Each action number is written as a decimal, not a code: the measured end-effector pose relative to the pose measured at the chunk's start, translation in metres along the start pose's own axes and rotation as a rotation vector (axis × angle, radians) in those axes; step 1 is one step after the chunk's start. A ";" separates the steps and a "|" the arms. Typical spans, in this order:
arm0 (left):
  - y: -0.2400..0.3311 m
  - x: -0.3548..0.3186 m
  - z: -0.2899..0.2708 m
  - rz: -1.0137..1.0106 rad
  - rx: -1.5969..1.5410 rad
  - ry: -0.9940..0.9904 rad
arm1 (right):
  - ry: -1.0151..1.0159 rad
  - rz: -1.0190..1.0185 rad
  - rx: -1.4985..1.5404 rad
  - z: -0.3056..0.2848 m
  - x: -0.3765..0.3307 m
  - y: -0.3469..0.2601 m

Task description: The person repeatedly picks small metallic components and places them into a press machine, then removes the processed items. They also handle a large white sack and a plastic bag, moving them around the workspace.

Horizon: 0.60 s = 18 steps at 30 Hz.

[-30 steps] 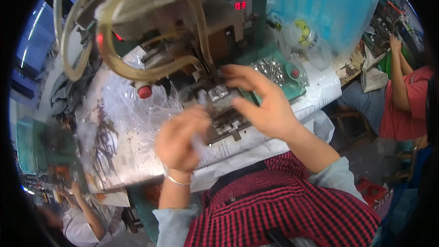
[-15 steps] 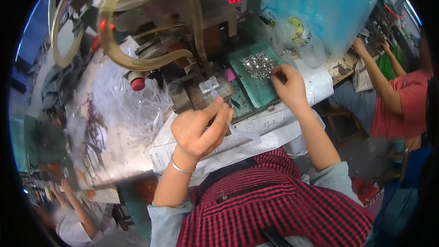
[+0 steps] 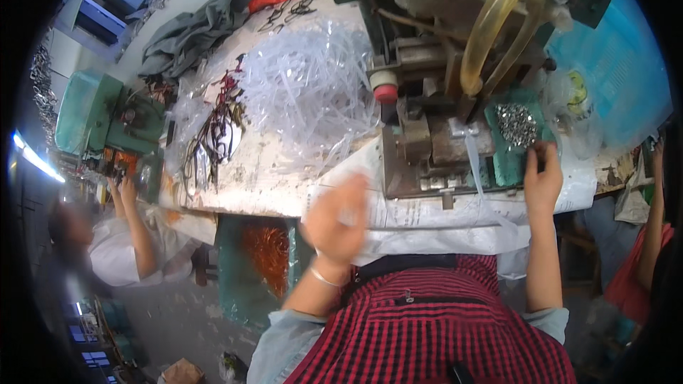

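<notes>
My left hand [image 3: 338,219], smeared by motion, hangs over the front of the bench left of the press machine; I cannot make out its fingers or anything in them. My right hand [image 3: 543,176] is at the front right edge of a green tray [image 3: 506,168], its thumb and fingertips drawn together; what they pinch, if anything, is too small to name. Small shiny metal pieces [image 3: 517,125] are heaped in that tray. A translucent strip [image 3: 474,165] trails from the metal block [image 3: 462,128] of the machine down over the bench's front edge, untouched by either hand.
Clear plastic strips [image 3: 306,92] pile up left of the machine, with dark cords [image 3: 213,131] beside them. The machine has a red button [image 3: 385,92] and a looping hose [image 3: 491,28]. A blue crate [image 3: 619,50] stands at right. Co-workers sit on both sides.
My view has swung left. My left hand has let go of the strip and moved left, away from the machine. My right hand stays by the tray, lower along its edge.
</notes>
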<state>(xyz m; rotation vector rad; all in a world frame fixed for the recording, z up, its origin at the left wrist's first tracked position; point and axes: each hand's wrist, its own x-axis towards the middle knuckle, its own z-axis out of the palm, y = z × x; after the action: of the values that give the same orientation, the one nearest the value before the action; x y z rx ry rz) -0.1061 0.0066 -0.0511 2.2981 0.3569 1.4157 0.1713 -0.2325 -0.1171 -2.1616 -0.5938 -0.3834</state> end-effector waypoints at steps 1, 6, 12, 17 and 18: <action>-0.016 0.019 -0.014 -0.029 0.081 0.112 | -0.024 0.129 0.173 -0.002 0.003 -0.001; -0.069 0.116 -0.052 0.200 0.708 -0.014 | -0.033 0.135 0.406 0.011 0.024 -0.009; -0.170 0.108 -0.020 0.276 0.618 -0.108 | -0.041 0.127 0.286 0.001 0.006 -0.025; -0.138 0.052 0.010 0.240 0.347 -0.209 | 0.177 0.025 0.079 -0.047 -0.038 0.020; -0.132 0.043 0.015 0.234 0.302 -0.249 | 0.178 0.106 0.131 -0.053 -0.043 0.019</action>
<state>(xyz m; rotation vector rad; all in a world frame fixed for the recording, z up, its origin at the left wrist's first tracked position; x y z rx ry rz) -0.0731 0.1379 -0.0861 2.8050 0.2445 1.2239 0.1414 -0.2967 -0.1177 -1.9991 -0.3919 -0.4604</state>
